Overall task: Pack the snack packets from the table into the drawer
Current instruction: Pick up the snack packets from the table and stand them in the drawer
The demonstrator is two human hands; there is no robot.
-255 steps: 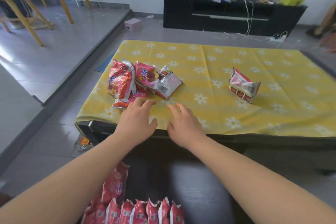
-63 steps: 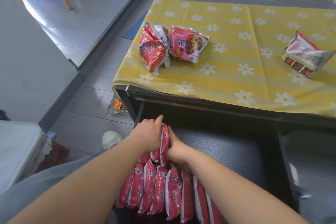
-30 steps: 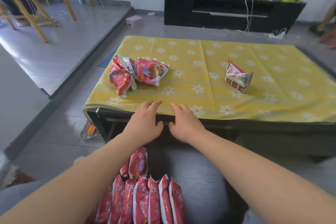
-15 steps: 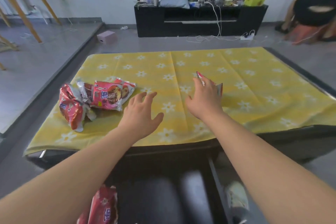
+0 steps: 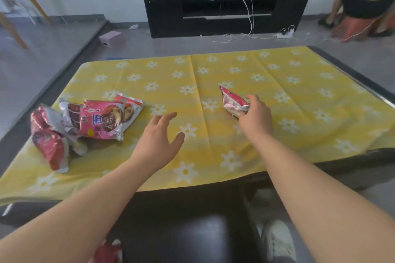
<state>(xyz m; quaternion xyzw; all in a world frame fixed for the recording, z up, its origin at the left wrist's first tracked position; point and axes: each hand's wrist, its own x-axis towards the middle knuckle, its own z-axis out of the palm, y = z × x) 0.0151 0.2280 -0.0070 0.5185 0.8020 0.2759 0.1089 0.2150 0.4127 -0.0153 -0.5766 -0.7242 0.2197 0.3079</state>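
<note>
Fingers [image 5: 253,100] of the right hand [image 5: 256,119] grip the lone snack packet [image 5: 232,102] at two o'clock, likely for packing, while the open left hand [image 5: 158,143] hovers toward the nine-o'clock packets [image 5: 100,117].

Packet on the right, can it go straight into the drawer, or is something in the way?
Nothing visible blocks it. Only bare yellow cloth lies between the packet and the open drawer down in front.

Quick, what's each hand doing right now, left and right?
Left hand: open, fingers spread above the yellow tablecloth, holding nothing.
Right hand: fingers curled round the lone snack packet, gripping it.
</note>
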